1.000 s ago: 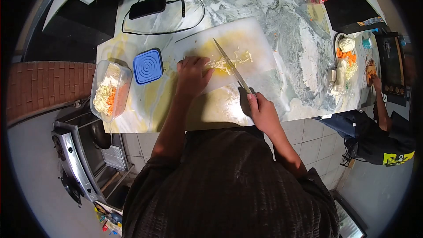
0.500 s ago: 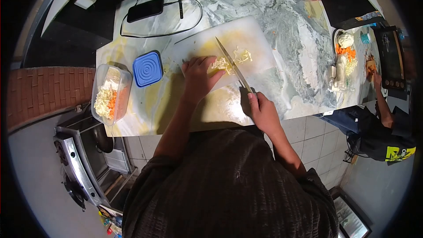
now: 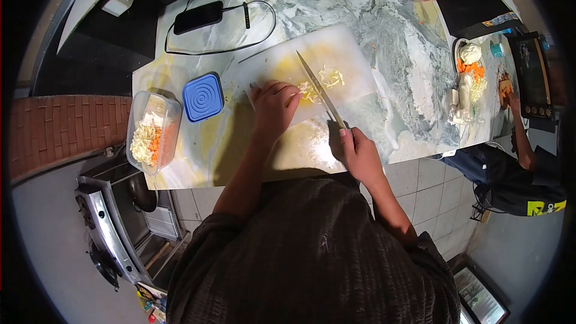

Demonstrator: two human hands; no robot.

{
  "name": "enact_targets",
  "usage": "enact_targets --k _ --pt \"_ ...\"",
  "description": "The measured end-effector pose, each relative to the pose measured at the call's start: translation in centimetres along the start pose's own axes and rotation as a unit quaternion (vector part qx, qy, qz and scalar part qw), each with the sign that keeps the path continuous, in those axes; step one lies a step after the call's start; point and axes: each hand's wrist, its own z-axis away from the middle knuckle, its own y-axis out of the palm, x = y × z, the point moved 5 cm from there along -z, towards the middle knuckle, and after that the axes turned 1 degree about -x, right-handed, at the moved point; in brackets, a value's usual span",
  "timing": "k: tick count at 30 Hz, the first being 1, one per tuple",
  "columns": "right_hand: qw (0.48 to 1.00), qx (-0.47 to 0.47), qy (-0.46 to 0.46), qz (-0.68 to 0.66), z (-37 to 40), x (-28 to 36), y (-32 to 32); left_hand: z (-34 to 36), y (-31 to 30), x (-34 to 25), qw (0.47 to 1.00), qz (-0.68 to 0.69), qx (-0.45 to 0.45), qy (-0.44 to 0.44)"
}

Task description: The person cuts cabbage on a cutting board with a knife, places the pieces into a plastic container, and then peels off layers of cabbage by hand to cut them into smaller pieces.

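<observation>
My right hand [image 3: 362, 155] is closed around the handle of a long kitchen knife [image 3: 320, 89]. The blade slants up and left across a white cutting board [image 3: 354, 54]. Just left of the blade, my left hand [image 3: 273, 105] bends its fingers and thumb together on pale chopped cabbage [image 3: 308, 91]. My palm hides part of what those fingers hold. More thin shreds are scattered on the board to the right of the blade.
Left of the board are a blue lid [image 3: 203, 96] and a clear container [image 3: 174, 138] of cut vegetables. A black phone [image 3: 198, 17] with a cable lies behind. Another person's hand [image 3: 513, 103] works at far right, near a tray of vegetables [image 3: 470, 70].
The fingers of my left hand have drawn in and curled more. My right hand and the knife stay in nearly the same place, and the view has shifted slightly.
</observation>
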Motion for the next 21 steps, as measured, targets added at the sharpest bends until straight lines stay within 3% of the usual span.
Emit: enact_targets --k 14,21 --pt "1.000 -0.003 -0.025 -0.016 0.6 0.4 0.9 0.4 -1.6 0.4 0.999 0.051 0.016 0.013" --pt "1.000 0.021 0.004 -0.017 0.8 1.0 1.1 0.8 -2.1 0.6 1.000 0.006 0.004 0.012"
